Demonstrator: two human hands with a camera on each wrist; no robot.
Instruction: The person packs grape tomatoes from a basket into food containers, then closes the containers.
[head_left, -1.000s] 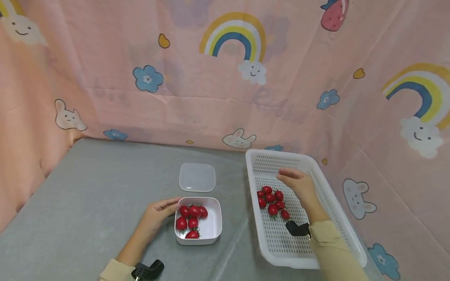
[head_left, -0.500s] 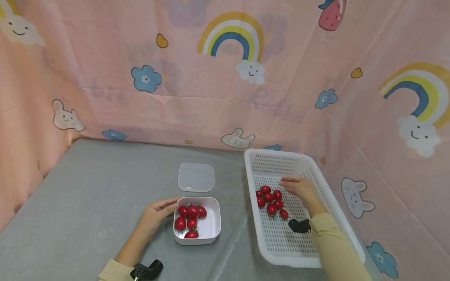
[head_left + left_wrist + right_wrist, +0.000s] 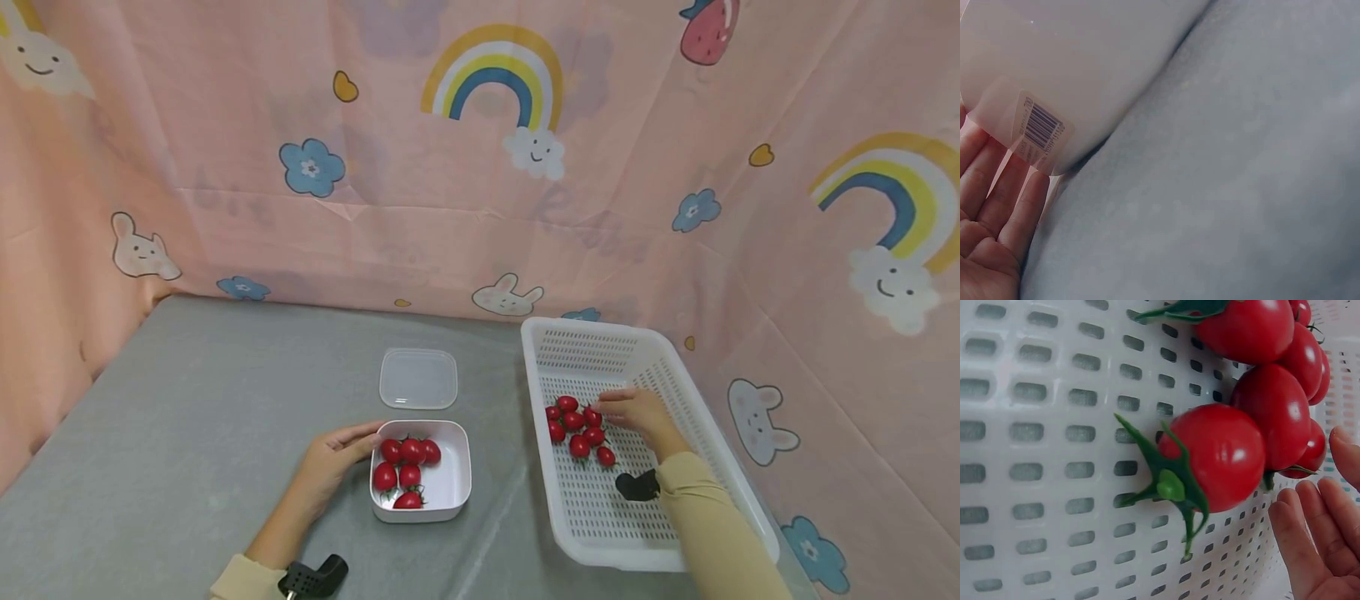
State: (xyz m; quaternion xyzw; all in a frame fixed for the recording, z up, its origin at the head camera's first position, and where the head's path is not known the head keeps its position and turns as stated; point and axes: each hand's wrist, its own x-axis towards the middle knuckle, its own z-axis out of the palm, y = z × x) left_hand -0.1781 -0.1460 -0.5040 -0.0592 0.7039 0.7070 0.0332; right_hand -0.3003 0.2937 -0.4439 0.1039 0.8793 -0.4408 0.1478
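My left hand (image 3: 333, 462) rests its fingers against the left side of a small white box (image 3: 453, 492), which holds several cherry tomatoes (image 3: 412, 452). In the left wrist view, fairly straight fingers (image 3: 1019, 219) touch the box wall beside a barcode sticker (image 3: 1041, 128). Over the white perforated basket (image 3: 637, 533), my right hand (image 3: 637, 417) reaches to a cherry tomato (image 3: 592, 416) at the right of a cluster. The right wrist view has its thumb and fingers apart near a cherry tomato (image 3: 1311, 453), with no grip visible. Green stems show on some tomatoes.
A translucent lid (image 3: 418, 379) lies flat behind the small box on the grey tabletop (image 3: 247, 400). A pink patterned curtain (image 3: 420, 225) hangs along the back and sides. Black camera mounts sit at both wrists.
My right hand has come down into the basket, its fingertips now at the tomato cluster. The left hand and the small box stay in place; the view shifted slightly.
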